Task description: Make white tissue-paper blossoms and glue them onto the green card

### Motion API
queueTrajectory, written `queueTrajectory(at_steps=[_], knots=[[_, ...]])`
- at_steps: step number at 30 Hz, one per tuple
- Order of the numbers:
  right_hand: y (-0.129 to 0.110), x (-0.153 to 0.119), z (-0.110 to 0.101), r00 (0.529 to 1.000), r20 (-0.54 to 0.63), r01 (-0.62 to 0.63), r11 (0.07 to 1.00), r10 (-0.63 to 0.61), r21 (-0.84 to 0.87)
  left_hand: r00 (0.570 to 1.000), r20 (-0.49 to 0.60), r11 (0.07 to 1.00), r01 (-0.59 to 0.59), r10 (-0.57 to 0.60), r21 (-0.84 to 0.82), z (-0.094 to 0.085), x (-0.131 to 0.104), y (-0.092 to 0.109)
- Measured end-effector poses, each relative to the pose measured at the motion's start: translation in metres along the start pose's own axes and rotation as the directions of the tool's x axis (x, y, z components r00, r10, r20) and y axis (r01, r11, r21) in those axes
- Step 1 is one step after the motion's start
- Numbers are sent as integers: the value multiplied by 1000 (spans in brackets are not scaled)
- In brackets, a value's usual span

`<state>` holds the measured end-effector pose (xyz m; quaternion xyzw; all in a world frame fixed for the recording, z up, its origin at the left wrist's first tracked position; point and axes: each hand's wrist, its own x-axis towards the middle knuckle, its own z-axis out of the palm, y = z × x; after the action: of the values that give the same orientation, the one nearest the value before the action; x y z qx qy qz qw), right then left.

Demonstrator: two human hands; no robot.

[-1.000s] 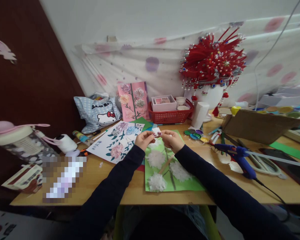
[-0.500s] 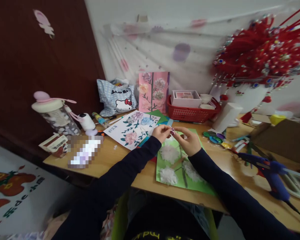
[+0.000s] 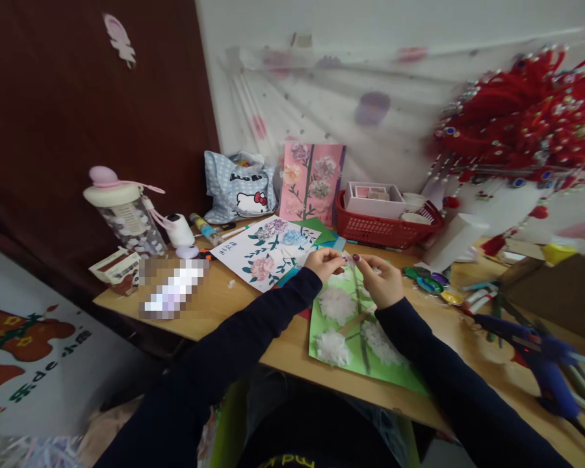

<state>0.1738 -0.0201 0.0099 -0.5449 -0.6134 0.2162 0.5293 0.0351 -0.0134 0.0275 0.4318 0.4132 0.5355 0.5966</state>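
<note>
Above the far part of the green sheet [image 3: 394,374], my left hand [image 3: 324,263] is closed in a pinch, with what it holds too small to make out. Facing it at a small distance, my right hand [image 3: 381,279] also has thumb and finger pressed together; a small pale bit seems to show between the two hands. White tissue flowers [image 3: 332,348] lie on the green sheet along a painted dark stem, with a light wooden stick [image 3: 353,323] among them. Left of my hands is a white sheet with painted flowers [image 3: 238,250].
A red basket [image 3: 370,229] and a pink flower picture [image 3: 297,188] stand at the back. On the right are paint pots [image 3: 431,283], a blue glue gun [image 3: 541,354] and a cardboard box [image 3: 556,292]. A bottle [image 3: 127,218] stands at the left.
My hands have moved slightly apart; their fingertips were together before. The whole view has shifted, so objects appear farther right.
</note>
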Motion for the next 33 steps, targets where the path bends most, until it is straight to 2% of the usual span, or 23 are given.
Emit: queueTrajectory(at_steps=[7,11,16,18,20,23,26,27,28,29,30,31,32,33], knots=[[4,2,-1,997,-64,-39,999,38,-13,999,-38,999,19,-18,25,-10,12,2],[0,2,-2,996,-87,-2,999,-2,-50,999,-24,971,35,-31,235,-20,20,7],[1,5,0,991,-128,12,994,-26,-106,992,-113,895,-6,63,445,-37,25,12],[5,7,4,996,-85,22,986,-36,-164,987,-132,849,-11,95,529,-44,26,9],[8,8,8,999,20,52,980,-49,-193,979,-154,798,-12,131,603,-49,28,4],[7,10,10,995,97,47,995,-39,-83,946,-227,749,-26,233,662,-53,31,4],[-7,11,2,990,80,-131,974,118,185,884,-266,723,-109,384,682,-47,23,14],[-14,11,-2,978,114,-201,937,175,286,872,-241,714,-160,426,682,-43,18,18],[-21,10,-6,961,184,-265,890,209,371,860,-171,697,-256,481,670,-38,11,20],[-28,9,-10,942,257,-311,848,216,429,863,-29,679,-374,504,632,-32,4,20],[-34,7,-13,910,347,-374,810,226,452,870,135,672,-456,473,584,-25,-3,18],[-40,5,-16,865,441,-442,777,238,448,849,283,651,-524,445,549,-17,-10,14],[-44,3,-17,826,510,-489,755,239,437,802,404,607,-597,440,524,-10,-17,9],[-46,1,-18,800,552,-512,747,235,424,761,468,564,-648,449,512,-3,-22,3]])
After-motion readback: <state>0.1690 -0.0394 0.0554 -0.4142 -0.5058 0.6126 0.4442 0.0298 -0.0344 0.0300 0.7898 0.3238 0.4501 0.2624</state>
